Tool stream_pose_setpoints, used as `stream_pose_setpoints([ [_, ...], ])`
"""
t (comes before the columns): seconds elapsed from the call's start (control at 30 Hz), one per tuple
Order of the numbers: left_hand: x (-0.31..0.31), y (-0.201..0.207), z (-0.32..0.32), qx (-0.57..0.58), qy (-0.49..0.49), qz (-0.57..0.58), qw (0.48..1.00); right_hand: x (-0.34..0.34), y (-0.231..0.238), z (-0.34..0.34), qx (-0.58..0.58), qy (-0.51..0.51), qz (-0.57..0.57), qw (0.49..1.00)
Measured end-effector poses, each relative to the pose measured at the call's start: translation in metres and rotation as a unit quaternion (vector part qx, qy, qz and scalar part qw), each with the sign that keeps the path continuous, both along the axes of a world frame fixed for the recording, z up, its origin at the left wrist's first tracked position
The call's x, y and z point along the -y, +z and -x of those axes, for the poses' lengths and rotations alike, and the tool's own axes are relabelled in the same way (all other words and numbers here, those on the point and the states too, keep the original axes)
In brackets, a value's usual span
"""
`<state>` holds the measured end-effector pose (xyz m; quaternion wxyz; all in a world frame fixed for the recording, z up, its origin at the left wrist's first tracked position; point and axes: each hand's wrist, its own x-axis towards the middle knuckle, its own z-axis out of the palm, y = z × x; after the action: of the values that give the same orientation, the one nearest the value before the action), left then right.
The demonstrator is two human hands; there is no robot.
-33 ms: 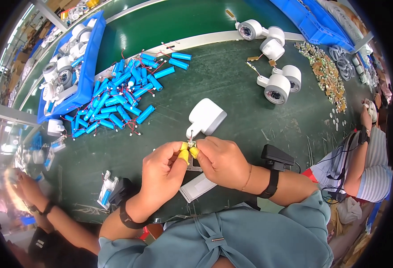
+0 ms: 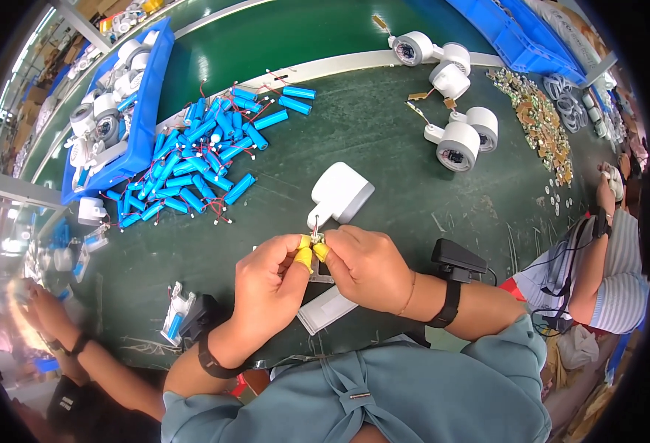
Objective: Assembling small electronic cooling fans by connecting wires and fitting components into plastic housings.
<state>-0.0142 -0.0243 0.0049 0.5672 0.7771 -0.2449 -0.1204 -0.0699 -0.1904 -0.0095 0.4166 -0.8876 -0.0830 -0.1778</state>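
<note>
Zero change I see: left hand (image 2: 269,277) and right hand (image 2: 373,272) pinch small part (image 2: 317,238) near white housing (image 2: 339,188); same step, likely.

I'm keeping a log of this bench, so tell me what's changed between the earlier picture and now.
Nothing visibly changed: nothing was taken up or let go. The left hand and right hand still meet fingertip to fingertip at a small part, and the white housing just beyond them and the pile of blue cylinders stay in place.
</note>
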Motion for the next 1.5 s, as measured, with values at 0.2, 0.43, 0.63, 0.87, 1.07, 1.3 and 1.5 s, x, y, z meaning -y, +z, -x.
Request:
stream_pose_setpoints([
  [0.2,-0.001,0.005,-0.002,0.093,-0.024,-0.061,0.994,0.001,-0.002,-0.001,0.008,0.008,0.001,1.000],
  [0.43,-0.003,0.004,-0.019,-0.083,-0.048,0.015,0.995,0.002,0.000,0.000,0.001,0.016,0.054,0.998],
  [0.63,-0.003,0.006,-0.019,-0.067,-0.079,-0.033,0.994,0.001,-0.008,0.003,0.003,0.016,0.065,0.998],
  [0.87,0.000,0.007,-0.019,-0.068,-0.075,-0.042,0.994,0.001,-0.008,0.002,0.010,0.014,0.068,0.998],
  [1.07,-0.001,-0.003,-0.022,-0.092,-0.061,-0.009,0.994,0.004,-0.005,0.001,0.027,0.013,0.070,0.997],
  [1.3,-0.023,0.007,-0.035,-0.133,-0.025,0.102,0.986,0.031,0.017,-0.001,0.033,-0.032,-0.111,0.993],
  [1.5,-0.072,0.072,-0.046,-0.008,0.110,0.096,0.989,0.089,0.017,-0.032,0.005,-0.227,-0.181,0.957],
])
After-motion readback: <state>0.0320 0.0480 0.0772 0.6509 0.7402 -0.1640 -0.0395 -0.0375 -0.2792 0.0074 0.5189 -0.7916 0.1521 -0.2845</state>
